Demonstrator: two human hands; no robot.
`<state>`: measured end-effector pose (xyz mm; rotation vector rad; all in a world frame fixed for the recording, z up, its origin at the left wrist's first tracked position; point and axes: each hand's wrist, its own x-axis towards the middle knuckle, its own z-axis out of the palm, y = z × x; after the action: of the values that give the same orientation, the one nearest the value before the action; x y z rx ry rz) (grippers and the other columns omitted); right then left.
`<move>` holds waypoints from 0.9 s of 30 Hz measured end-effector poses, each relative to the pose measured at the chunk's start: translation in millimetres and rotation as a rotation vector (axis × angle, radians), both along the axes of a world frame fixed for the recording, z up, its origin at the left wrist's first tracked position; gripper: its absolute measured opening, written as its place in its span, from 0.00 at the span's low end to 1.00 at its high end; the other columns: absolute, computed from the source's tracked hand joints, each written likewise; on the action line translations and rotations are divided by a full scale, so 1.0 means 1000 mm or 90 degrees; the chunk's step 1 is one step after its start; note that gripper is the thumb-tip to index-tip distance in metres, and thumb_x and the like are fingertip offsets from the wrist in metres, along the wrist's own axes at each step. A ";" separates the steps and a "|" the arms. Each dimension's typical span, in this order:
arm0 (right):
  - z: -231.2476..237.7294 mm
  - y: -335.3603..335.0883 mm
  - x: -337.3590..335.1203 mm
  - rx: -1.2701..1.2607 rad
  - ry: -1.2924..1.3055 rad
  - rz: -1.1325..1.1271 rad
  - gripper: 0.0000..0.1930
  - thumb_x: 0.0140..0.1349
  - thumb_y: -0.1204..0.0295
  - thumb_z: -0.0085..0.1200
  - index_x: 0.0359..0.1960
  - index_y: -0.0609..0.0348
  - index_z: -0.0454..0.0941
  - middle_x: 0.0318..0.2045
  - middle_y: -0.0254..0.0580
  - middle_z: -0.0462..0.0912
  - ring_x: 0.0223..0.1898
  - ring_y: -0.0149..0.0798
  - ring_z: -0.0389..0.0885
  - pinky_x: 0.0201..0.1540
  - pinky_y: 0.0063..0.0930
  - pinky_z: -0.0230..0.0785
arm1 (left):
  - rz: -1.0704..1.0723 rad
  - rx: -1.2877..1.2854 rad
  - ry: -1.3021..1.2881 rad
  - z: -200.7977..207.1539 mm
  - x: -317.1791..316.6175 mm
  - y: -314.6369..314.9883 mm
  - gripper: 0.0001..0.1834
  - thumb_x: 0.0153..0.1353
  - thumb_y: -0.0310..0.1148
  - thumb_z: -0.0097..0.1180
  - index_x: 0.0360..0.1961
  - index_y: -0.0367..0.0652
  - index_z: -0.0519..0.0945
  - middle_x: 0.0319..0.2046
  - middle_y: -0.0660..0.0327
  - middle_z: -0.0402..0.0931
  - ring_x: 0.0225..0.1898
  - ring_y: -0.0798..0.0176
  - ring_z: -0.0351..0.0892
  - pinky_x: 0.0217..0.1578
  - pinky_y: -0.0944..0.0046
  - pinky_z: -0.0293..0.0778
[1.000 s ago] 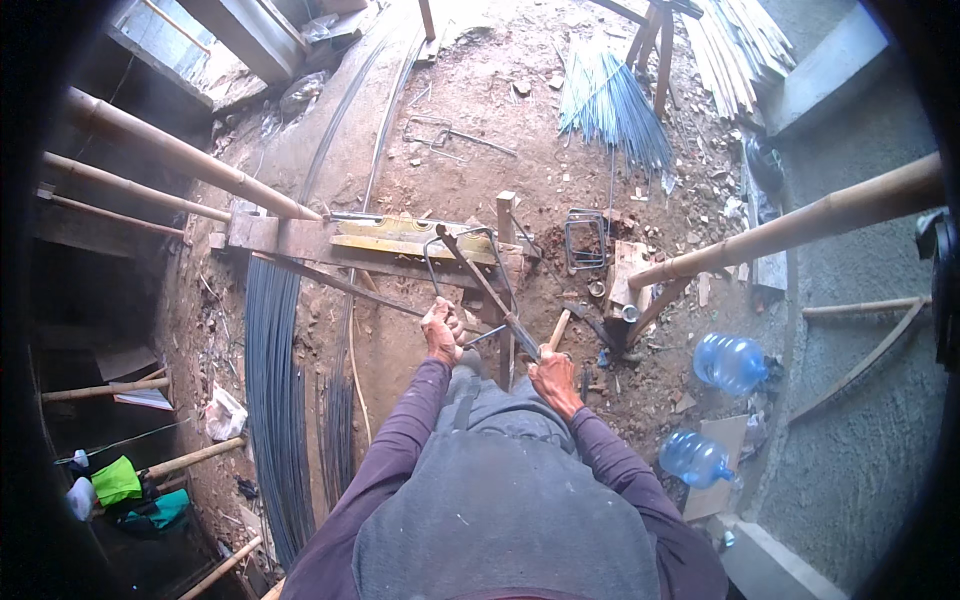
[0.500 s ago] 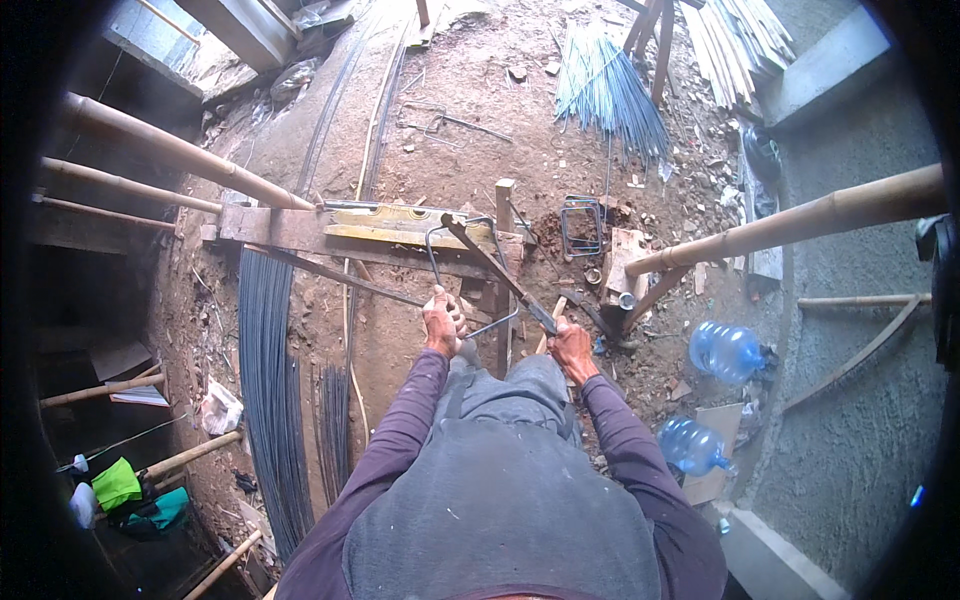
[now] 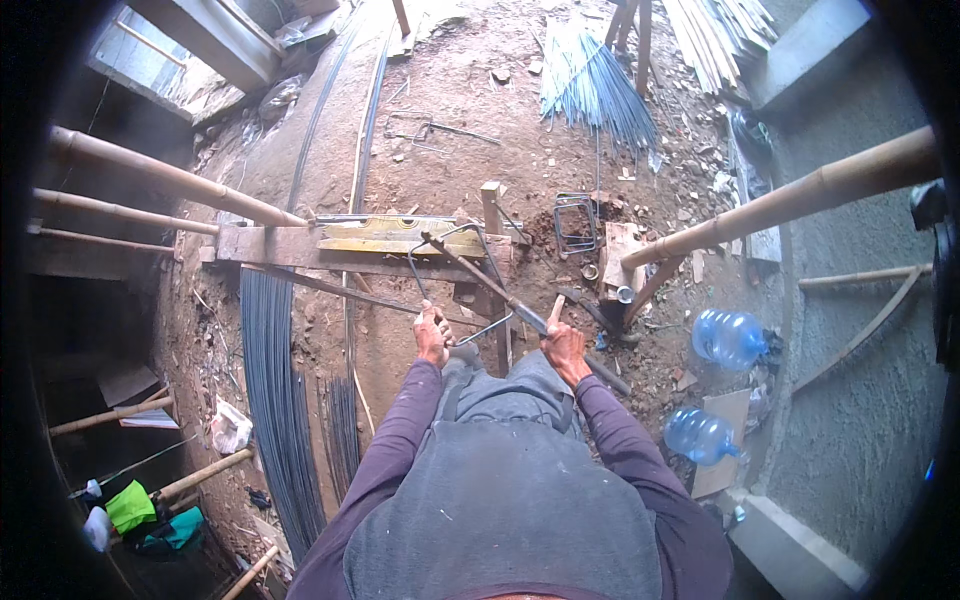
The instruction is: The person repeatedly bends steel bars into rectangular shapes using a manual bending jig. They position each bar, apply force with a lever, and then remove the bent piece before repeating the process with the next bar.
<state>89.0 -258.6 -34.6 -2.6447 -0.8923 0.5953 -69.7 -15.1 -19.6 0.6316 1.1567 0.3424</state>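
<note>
My left hand [image 3: 433, 334] is closed around the lower left end of a bent steel rebar stirrup [image 3: 492, 270], a roughly four-sided loop in front of my knees. My right hand [image 3: 566, 354] grips the long handle of a rebar bending wrench [image 3: 490, 282]. The wrench slants up to the left across the loop, its head over the upper side of the stirrup. Behind both lies a wooden beam [image 3: 268, 246] bearing a worn yellow board [image 3: 385, 238]. Whether the wrench head is hooked on the stirrup I cannot tell.
Long straight rebars [image 3: 268, 360] lie on the ground at left. Finished stirrups [image 3: 575, 222] sit right of the beam. Bamboo poles [image 3: 790, 195] slant in from both sides. Two blue water jugs [image 3: 728, 339] lie at right, near a grey wall [image 3: 850, 400].
The wrench head has shifted left and slightly down, and its handle end now shows past my right hand. The stirrup has tilted left. My left hand has moved slightly down.
</note>
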 end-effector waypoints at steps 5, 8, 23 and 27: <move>0.018 -0.018 -0.020 -0.001 0.102 0.007 0.13 0.53 0.68 0.60 0.37 0.60 0.77 0.27 0.60 0.84 0.34 0.63 0.86 0.37 0.53 0.78 | -0.080 0.160 0.043 -0.045 -0.019 0.005 0.11 0.75 0.40 0.47 0.48 0.45 0.71 0.24 0.67 0.68 0.20 0.69 0.69 0.21 0.64 0.72; 0.028 -0.025 -0.026 0.182 0.217 0.017 0.15 0.56 0.64 0.63 0.33 0.65 0.76 0.23 0.60 0.80 0.28 0.53 0.83 0.32 0.46 0.73 | -0.071 0.198 0.074 -0.069 -0.022 0.008 0.07 0.72 0.33 0.48 0.48 0.45 0.72 0.28 0.64 0.72 0.24 0.68 0.74 0.24 0.65 0.73; 0.029 -0.141 -0.019 0.206 0.172 -0.382 0.19 0.56 0.60 0.68 0.34 0.67 0.82 0.25 0.49 0.85 0.25 0.34 0.77 0.30 0.37 0.71 | -0.509 0.212 -0.024 0.083 0.017 0.055 0.14 0.64 0.21 0.56 0.49 0.38 0.69 0.38 0.55 0.77 0.33 0.57 0.87 0.27 0.59 0.85; 0.019 -0.196 -0.045 0.166 0.176 -0.489 0.19 0.57 0.59 0.65 0.33 0.67 0.82 0.24 0.50 0.84 0.26 0.37 0.78 0.31 0.39 0.71 | -0.730 0.385 0.064 0.126 0.076 0.023 0.17 0.63 0.21 0.58 0.52 0.38 0.71 0.42 0.51 0.80 0.31 0.61 0.87 0.21 0.63 0.82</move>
<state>43.7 -454.7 -15.8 -2.3253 0.1369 0.5608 6.3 7.9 106.1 1.7283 0.6070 -0.3528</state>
